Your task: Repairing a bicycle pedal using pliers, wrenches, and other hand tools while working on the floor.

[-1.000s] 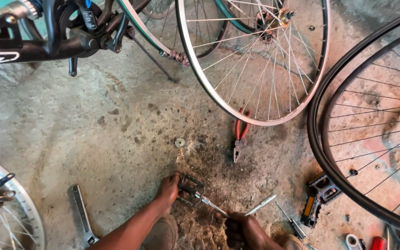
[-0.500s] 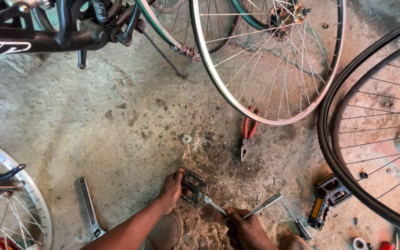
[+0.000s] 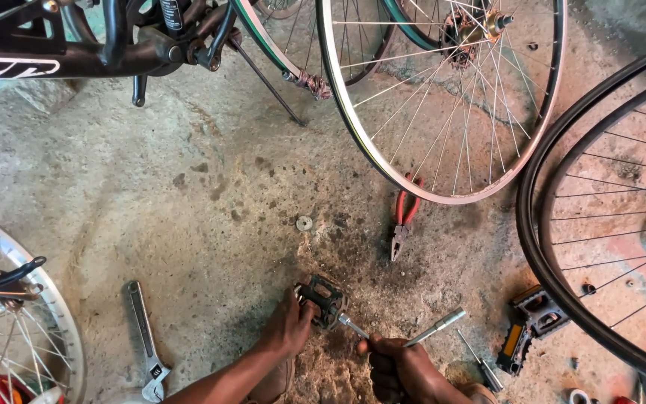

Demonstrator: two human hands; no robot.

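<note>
Pedal: black pedal (image 3: 324, 301) lies on the concrete floor (image 3: 188, 194) between your hands, its axle pointing toward your right hand
Left hand: your left hand (image 3: 291, 323) grips the pedal's near edge; fingers curled onto it, pinning it down
Right hand: your right hand (image 3: 398, 366) is clenched round a metal rod (image 3: 434, 328); the rod's handle angles up and away to the right; whether its working end sits on the axle, you cannot tell from here
Risk, slip: the pedal rests on gritty, dusty concrete; if you push hard on the rod, the pedal could skid out from under your left fingers
Risk, knuckles: your right fist sits low to the floor; a sudden release of the rod could drive it into the concrete
Risk, clutter: pliers (image 3: 402, 224) with red handles, a washer (image 3: 304, 223), a wrench (image 3: 147, 340), a screwdriver (image 3: 480, 360) and a second pedal (image 3: 530, 323) lie loose nearby; small parts could get lost in the dirt
Wheels: a silver rim (image 3: 383, 161) stands just beyond the pliers; a tyre (image 3: 532, 247) leans at the right
Containers: none in view; every tool and part lies bare on the floor
</note>
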